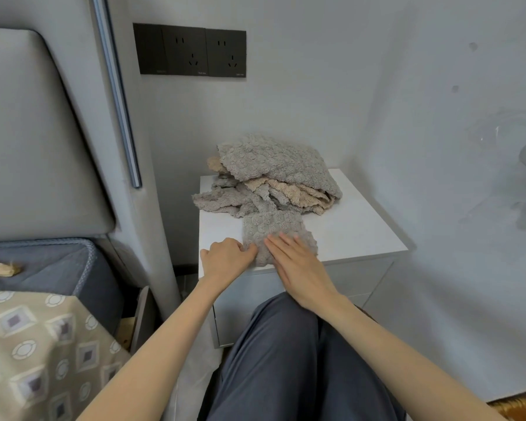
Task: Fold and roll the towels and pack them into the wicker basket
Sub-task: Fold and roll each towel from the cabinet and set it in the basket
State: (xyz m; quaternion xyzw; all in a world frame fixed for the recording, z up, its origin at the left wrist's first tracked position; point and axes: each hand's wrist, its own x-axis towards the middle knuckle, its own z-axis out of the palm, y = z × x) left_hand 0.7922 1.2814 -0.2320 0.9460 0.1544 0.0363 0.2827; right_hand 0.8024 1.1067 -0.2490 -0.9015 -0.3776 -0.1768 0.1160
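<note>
**Grey towel held at the front edge of the bench**

The left hand [228, 258] is shown with its fingers curled, gripping the left edge of the grey towel [274, 229]. The right hand [298, 264] is laid flat on the same towel, palm down, with its fingers straight and slightly spread; nothing is grasped by it. The towel is seen as a narrow, bunched strip on the front part of the white bench [356, 226]. Its near end lies under both hands at the bench's front edge, and its far end touches the heap of towels [274, 174]. The heap, made up of loose grey and beige cloths, is piled at the back of the bench, close to the wall [316, 86]. A dark socket panel [190, 50] is mounted on the wall above the heap. A padded grey headboard [28, 132] is seen to the left, with a patterned bed cover [37, 354] below it. Grey trousers [286, 366] are visible between the forearms. A woven, straw-coloured edge [523, 404] is cut off at the lower right corner; whether it belongs to the wicker basket cannot be told.
</note>
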